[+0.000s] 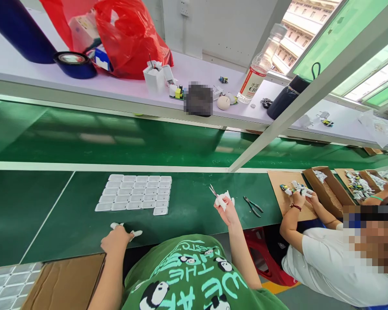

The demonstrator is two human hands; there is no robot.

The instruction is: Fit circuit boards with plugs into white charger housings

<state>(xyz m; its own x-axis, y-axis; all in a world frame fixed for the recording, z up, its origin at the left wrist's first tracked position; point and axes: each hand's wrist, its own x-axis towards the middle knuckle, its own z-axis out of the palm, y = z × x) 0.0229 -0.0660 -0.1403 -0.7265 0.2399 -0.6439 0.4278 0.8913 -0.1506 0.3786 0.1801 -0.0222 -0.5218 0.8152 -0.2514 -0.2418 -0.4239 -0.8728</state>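
My right hand (pixel 226 209) is closed around a pointed two-pronged metal tool (pixel 212 190) that looks like tweezers, its tips toward the back of the bench. White coverings wrap the fingertips of both hands. Over the front edge of the green bench, my left hand (pixel 118 239) has thumb and finger apart, with nothing visible between them. Between and beyond my hands, several shallow white plastic trays or case halves (pixel 136 191) lie in tight rows. A pair of green-handled cutting pliers (pixel 253 206) rests to the right of my right hand.
A person (pixel 336 254) at right handles small parts over cardboard. An open cardboard box (pixel 328 191) stands there. A slanted post (pixel 278 114) crosses the view. The shelf (pixel 116 86) bears a red bag (pixel 132 38) and a bottle (pixel 257 71). More white cases (pixel 11 286) sit lower left beside cardboard (pixel 64 282).
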